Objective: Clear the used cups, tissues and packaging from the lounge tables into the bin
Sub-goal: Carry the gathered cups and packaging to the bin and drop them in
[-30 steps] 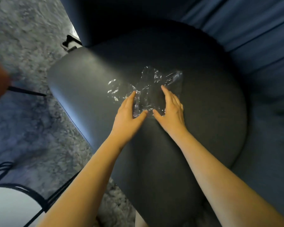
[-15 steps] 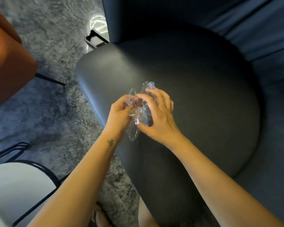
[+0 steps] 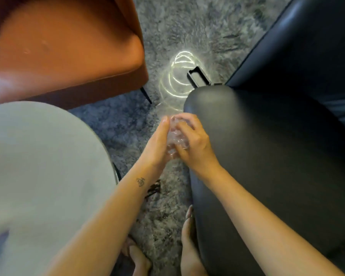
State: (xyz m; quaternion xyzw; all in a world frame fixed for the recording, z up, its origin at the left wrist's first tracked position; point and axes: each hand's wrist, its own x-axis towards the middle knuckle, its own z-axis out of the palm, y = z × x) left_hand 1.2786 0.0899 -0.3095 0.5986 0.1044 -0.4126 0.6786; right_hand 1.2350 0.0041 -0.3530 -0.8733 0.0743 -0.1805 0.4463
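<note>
The wrap (image 3: 174, 139), a clear crumpled plastic, sits in the middle of the view, pressed between both hands above the rug (image 3: 179, 22), just left of the black seat (image 3: 267, 156). It is squeezed to a small wad; only shiny folds show between the palms.

The left hand (image 3: 157, 142) is flat and upright, fingers straight and together, palm against the left side of the wrap. The right hand (image 3: 195, 142) is curled over the wrap from the right, its fingers (image 3: 184, 118) bent across the top, so this hand grips the wrap and the left one backs it. Both forearms come in from the near edge, w/ a small dark tattoo (image 3: 140, 182) on the left wrist.

Right of the hands the black seat fills most of the right side, smooth and rounded, w/ its back (image 3: 317, 36) rising at far right. Far left is an orange chair (image 3: 64, 46), one thin dark leg (image 3: 146, 95) on the rug. Near left is a round pale table (image 3: 44, 166), blurred. Between chair and seat, on the rug at the far side, lie bright curved light rings (image 3: 177, 76) and beside them a small black frame (image 3: 197, 76); what it is, cannot tell. At the near edge two bare feet (image 3: 187, 246) stand on the rug, the right one touching the seat base.
</note>
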